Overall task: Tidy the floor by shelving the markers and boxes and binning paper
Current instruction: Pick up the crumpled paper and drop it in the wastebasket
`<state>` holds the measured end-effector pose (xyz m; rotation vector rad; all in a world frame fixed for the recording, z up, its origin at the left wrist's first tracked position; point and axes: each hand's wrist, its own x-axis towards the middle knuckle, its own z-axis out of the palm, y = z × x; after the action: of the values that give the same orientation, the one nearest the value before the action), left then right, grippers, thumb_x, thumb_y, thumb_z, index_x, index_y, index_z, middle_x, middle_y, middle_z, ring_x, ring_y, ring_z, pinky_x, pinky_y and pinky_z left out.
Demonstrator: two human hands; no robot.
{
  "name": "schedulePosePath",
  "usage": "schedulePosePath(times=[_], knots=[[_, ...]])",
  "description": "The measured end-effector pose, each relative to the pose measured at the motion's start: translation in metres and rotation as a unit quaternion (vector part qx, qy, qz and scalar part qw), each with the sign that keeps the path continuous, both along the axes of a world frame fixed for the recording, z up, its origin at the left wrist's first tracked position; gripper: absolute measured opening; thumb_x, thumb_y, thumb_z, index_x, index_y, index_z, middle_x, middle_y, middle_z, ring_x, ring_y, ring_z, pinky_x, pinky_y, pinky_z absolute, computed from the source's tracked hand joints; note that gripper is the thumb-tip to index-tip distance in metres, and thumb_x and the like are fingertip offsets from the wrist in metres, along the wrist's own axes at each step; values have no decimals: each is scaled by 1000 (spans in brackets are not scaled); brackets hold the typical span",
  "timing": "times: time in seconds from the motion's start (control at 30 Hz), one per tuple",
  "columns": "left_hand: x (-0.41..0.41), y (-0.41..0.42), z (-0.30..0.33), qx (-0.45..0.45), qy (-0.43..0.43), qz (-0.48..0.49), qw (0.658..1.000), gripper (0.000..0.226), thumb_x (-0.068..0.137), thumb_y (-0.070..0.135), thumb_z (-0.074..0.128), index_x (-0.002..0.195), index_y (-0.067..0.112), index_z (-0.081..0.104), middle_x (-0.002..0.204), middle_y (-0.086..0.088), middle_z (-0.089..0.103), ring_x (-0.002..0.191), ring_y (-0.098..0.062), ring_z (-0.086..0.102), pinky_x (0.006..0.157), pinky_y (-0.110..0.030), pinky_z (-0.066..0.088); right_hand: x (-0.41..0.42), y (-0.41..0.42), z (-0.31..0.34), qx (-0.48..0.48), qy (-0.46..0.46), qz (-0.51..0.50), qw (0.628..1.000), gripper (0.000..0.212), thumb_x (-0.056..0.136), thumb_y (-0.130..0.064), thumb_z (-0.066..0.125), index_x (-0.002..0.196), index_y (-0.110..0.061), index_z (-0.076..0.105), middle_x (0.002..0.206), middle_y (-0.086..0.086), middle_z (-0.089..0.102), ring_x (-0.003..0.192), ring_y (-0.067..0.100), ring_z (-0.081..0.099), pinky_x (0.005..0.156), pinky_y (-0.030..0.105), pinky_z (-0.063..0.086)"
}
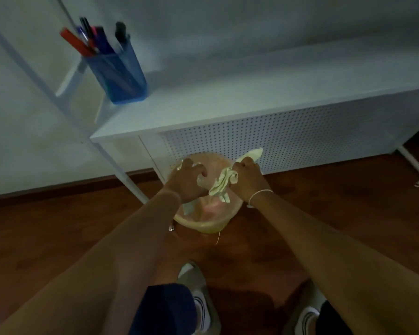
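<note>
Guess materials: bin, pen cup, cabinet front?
Bin: thin translucent plastic, likely; light shows through its wall. Pen cup: translucent blue plastic; pens visible through it. Cabinet front: white perforated sheet, probably painted metal; regular hole grid.

Single head view, looking steeply down, close over hands, floor (58, 238), shelf (227, 100)

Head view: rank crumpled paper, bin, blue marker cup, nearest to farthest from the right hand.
1. crumpled paper: gripped in the right hand, hanging over the bin.
2. bin: directly below, on the floor.
3. blue marker cup: up on the shelf, far left.
</note>
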<state>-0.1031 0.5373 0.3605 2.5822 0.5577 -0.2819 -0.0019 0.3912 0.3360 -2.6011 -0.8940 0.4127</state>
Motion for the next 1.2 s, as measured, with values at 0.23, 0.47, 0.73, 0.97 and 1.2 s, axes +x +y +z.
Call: schedulePosePath(times=[0.23,0.47,0.73,0.97,1.2], knots=[[9,34,-47,-18,59,-19,998,77,72,31,78,140,25,42,159,-8,-3,141,-32,27,109,-43,36,8,34,-48,-25,49,96,994,52,80,-22,64,127,-13,45,134,12,33,122,32,35,98,39,38],[6,47,-55,138,173,-88,971,87,79,37,71,148,40,18,160,-2,-16,142,-39,21,110,-51,33,8,39,-53,-13,100,154,983,74,74,-25,73,138,-19,36,151,4,22,136,25,29,106,40,37],[13,33,-20,147,169,-90,970,74,89,41,57,149,36,15,161,-5,-5,141,-36,24,110,-49,33,12,8,-22,-28,45,130,990,56,88,-21,55,140,-22,34,152,2,21,137,23,26,105,37,35],[49,-62,48,118,77,-138,980,69,90,44,53,149,34,18,161,-6,2,143,-35,21,114,-46,26,16,-105,51,-48,-5,55,997,58,87,-28,57,140,-20,35,154,4,21,139,24,24,107,41,36],[85,-234,125,94,-15,-257,962,66,91,44,52,148,31,22,158,-6,19,140,-30,27,112,-42,30,6,-282,143,-76,-62,-85,992,57,87,-33,55,139,-21,36,146,4,32,129,24,38,102,41,42]])
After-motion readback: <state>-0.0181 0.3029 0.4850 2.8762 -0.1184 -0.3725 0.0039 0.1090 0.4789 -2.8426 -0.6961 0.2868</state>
